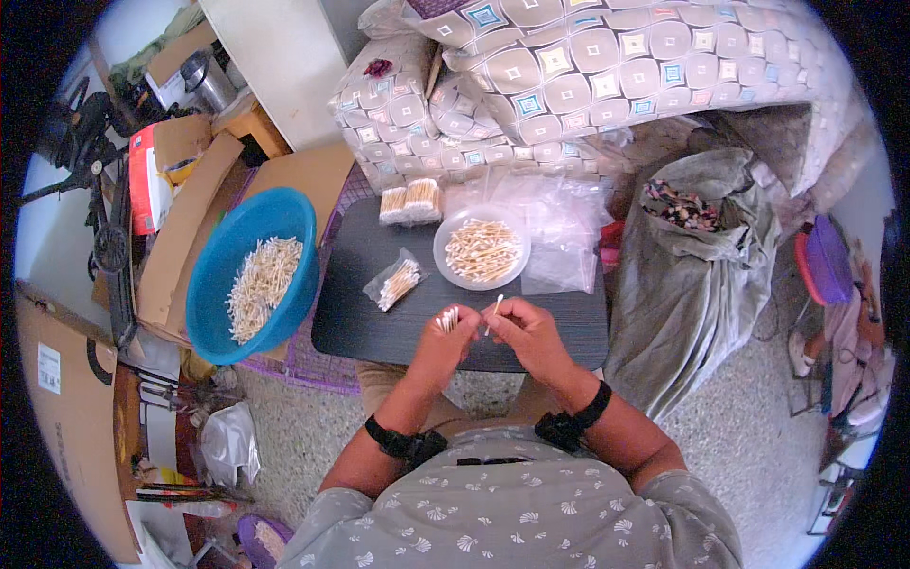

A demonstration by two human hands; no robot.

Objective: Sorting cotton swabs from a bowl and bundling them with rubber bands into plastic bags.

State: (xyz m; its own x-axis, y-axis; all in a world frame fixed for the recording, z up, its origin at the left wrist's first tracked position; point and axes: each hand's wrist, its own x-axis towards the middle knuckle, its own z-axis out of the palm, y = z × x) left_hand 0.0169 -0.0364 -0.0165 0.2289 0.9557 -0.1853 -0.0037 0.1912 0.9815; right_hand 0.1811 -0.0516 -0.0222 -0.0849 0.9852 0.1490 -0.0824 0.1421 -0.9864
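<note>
Over the near edge of a dark low table (379, 337), my left hand (444, 349) is closed round a small bunch of cotton swabs (447, 320), their white tips sticking up. Close beside it, my right hand (531, 339) pinches a single cotton swab (498, 304) between thumb and fingers. Just beyond my hands stands a white round bowl (523, 272) heaped with loose swabs (482, 251). A clear bag of swabs (398, 284) lies to the left of it. Filled packs of swabs (411, 201) stand at the table's far edge.
Clear plastic bags (561, 232) are spread right of the bowl. At left, a blue basin (204, 308) holds many swabs, next to cardboard boxes (190, 218). A grey sack (678, 303) of dark scraps stands at right. A patterned sofa (588, 76) is behind the table.
</note>
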